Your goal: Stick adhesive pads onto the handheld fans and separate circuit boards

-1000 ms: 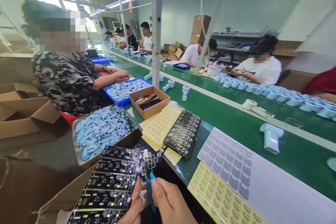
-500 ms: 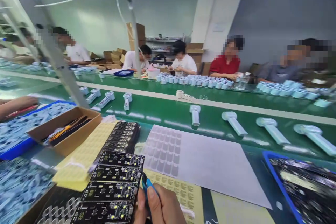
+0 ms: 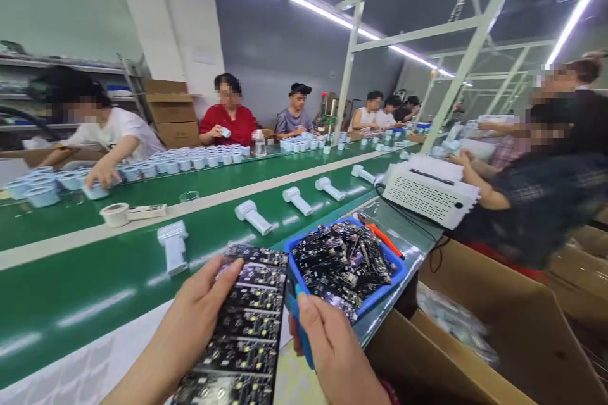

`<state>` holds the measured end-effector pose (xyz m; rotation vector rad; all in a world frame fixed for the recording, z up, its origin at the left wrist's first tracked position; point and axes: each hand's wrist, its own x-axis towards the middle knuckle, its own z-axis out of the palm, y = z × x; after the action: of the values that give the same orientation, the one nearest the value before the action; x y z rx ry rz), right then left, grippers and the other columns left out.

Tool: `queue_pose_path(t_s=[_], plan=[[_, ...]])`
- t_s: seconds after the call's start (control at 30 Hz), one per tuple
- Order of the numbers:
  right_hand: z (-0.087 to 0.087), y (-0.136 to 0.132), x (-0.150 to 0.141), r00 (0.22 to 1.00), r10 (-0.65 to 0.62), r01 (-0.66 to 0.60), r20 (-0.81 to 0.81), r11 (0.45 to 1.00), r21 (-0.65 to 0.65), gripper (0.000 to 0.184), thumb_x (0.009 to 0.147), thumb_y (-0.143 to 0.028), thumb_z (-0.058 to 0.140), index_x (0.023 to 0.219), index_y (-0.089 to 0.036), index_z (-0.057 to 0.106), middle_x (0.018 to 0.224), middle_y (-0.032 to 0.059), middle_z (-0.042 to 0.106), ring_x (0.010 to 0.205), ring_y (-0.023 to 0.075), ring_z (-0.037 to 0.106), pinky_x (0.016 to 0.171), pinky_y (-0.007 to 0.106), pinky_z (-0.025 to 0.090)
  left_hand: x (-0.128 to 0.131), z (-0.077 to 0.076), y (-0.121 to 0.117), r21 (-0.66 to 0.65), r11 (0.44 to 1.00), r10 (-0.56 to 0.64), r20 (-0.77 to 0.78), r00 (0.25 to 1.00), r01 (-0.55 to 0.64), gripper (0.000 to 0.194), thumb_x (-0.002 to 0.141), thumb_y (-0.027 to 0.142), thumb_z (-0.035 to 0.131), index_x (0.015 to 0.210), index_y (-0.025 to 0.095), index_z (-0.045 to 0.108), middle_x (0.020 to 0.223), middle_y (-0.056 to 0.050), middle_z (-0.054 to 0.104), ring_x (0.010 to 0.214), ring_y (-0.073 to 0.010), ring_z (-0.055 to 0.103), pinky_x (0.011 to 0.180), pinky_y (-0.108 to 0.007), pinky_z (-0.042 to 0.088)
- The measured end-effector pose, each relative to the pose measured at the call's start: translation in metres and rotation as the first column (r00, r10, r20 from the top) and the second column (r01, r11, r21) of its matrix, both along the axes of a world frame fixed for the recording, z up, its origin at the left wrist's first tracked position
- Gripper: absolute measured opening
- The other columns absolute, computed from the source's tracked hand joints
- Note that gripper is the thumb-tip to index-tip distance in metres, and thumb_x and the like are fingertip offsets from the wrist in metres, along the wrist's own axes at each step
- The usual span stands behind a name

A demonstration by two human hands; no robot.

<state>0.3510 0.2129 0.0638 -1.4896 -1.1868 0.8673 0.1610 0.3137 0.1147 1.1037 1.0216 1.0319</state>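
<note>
A black circuit board panel, made of several joined strips with small yellowish squares, stands in front of me at bottom centre. My left hand grips its left side near the far end, thumb and fingers closed on it. In my right hand is a pair of blue-handled pliers, held close beside the panel's right edge. The plier jaws are dark and partly blurred, so I cannot tell whether they touch the panel. Just beyond my right hand, a blue tray holds a heap of loose black circuit boards.
Pale blue handheld housings lie along the green conveyor. A tape roll sits on its pale centre strip. An orange-handled tool lies by the tray, with a white perforated box behind. Open cartons stand right; co-workers sit opposite.
My view has swung to the right. My left hand has come into view on the panel, and the panel and pliers are now beside the blue tray of boards.
</note>
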Motion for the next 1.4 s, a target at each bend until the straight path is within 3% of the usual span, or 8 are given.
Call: queue_pose_path(t_s=[0.1, 0.27, 0.47, 0.67, 0.93, 1.2, 1.3, 1.4], plan=[[0.003, 0.010, 0.033, 0.927, 0.073, -0.066, -0.368, 0.997, 0.032, 0.059, 0.087, -0.078, 0.046, 0.067, -0.023, 0.050, 0.065, 0.0000, 0.059, 0.058, 0.0159, 0.056, 0.056, 0.029, 0.047, 0.068, 0.004, 0.011, -0.139, 0.975, -0.178, -0.024, 0.984, 0.173, 0.021, 0.072, 0.042, 0.077, 0.081, 0.023, 0.073, 0.079, -0.004, 0.076, 0.078, -0.0261, 0.070, 0.066, -0.030, 0.055], [0.016, 0.032, 0.071, 0.800, 0.003, 0.005, -0.600, 1.000, 0.012, 0.062, 0.072, -0.079, 0.063, 0.060, -0.024, 0.037, 0.063, -0.0005, 0.061, 0.054, 0.0143, 0.059, 0.048, 0.025, 0.045, 0.138, -0.025, 0.032, -0.471, 0.734, -0.474, 0.158, 0.866, 0.488, 0.041, 0.077, 0.053, 0.064, 0.093, 0.017, 0.076, 0.064, -0.010, 0.072, 0.058, -0.0304, 0.069, 0.058, -0.041, 0.055], [0.007, 0.061, 0.113, 0.850, -0.193, 0.182, -0.490, 0.981, -0.070, 0.068, 0.058, -0.087, 0.064, 0.059, -0.025, 0.038, 0.058, -0.0011, 0.060, 0.048, 0.0128, 0.058, 0.042, 0.024, 0.045, 0.167, -0.022, 0.075, -0.360, 0.821, -0.437, 0.105, 0.893, 0.444, 0.047, 0.081, 0.053, 0.064, 0.112, 0.018, 0.070, 0.083, -0.008, 0.078, 0.083, -0.0274, 0.074, 0.074, -0.037, 0.056], [-0.008, 0.079, 0.135, 0.878, -0.317, 0.314, -0.357, 0.947, -0.068, 0.065, 0.064, -0.086, 0.059, 0.060, -0.024, 0.041, 0.058, -0.0005, 0.060, 0.044, 0.0108, 0.053, 0.041, 0.024, 0.045, 0.154, -0.010, 0.067, -0.295, 0.832, -0.486, 0.022, 0.874, 0.470, 0.052, 0.066, 0.050, 0.082, 0.106, 0.019, 0.072, 0.093, -0.010, 0.078, 0.081, -0.0265, 0.073, 0.073, -0.034, 0.055], [0.002, 0.048, 0.127, 0.959, -0.209, 0.203, -0.192, 0.978, -0.052, 0.066, 0.077, -0.086, 0.048, 0.064, -0.021, 0.049, 0.075, 0.0063, 0.071, 0.061, 0.0181, 0.066, 0.052, 0.027, 0.047, 0.165, -0.019, 0.066, -0.120, 0.913, -0.398, -0.064, 0.915, 0.389, 0.061, 0.052, 0.054, 0.088, 0.099, 0.021, 0.066, 0.061, 0.002, 0.067, 0.056, -0.0170, 0.062, 0.052, -0.025, 0.042], [0.011, 0.025, 0.111, 0.984, -0.176, 0.177, 0.024, 0.983, -0.052, 0.063, 0.086, -0.079, 0.042, 0.070, -0.021, 0.059, 0.075, 0.0063, 0.068, 0.068, 0.0225, 0.064, 0.065, 0.035, 0.044, 0.170, -0.024, 0.063, -0.097, 0.938, -0.332, 0.009, 0.943, 0.332, 0.064, 0.048, 0.053, 0.090, 0.098, 0.022, 0.064, 0.063, 0.002, 0.069, 0.052, -0.0154, 0.059, 0.049, -0.025, 0.042], [0.014, 0.026, 0.107, 0.981, -0.183, 0.179, -0.061, 0.981, -0.072, 0.066, 0.080, -0.084, 0.045, 0.066, -0.021, 0.056, 0.064, 0.0028, 0.061, 0.061, 0.0195, 0.059, 0.062, 0.034, 0.044, 0.171, -0.027, 0.057, -0.124, 0.941, -0.312, 0.052, 0.949, 0.316, 0.057, 0.054, 0.049, 0.089, 0.097, 0.022, 0.064, 0.064, 0.002, 0.067, 0.054, -0.0157, 0.061, 0.050, -0.025, 0.045], [0.015, 0.030, 0.100, 0.886, -0.139, 0.097, -0.442, 0.988, -0.117, 0.067, 0.068, -0.089, 0.053, 0.064, -0.022, 0.046, 0.065, -0.0006, 0.057, 0.053, 0.0131, 0.053, 0.052, 0.029, 0.047, 0.175, -0.034, 0.048, -0.167, 0.938, -0.293, 0.090, 0.952, 0.305, 0.042, 0.062, 0.045, 0.082, 0.088, 0.020, 0.062, 0.059, 0.003, 0.060, 0.050, -0.0126, 0.055, 0.046, -0.023, 0.043]])
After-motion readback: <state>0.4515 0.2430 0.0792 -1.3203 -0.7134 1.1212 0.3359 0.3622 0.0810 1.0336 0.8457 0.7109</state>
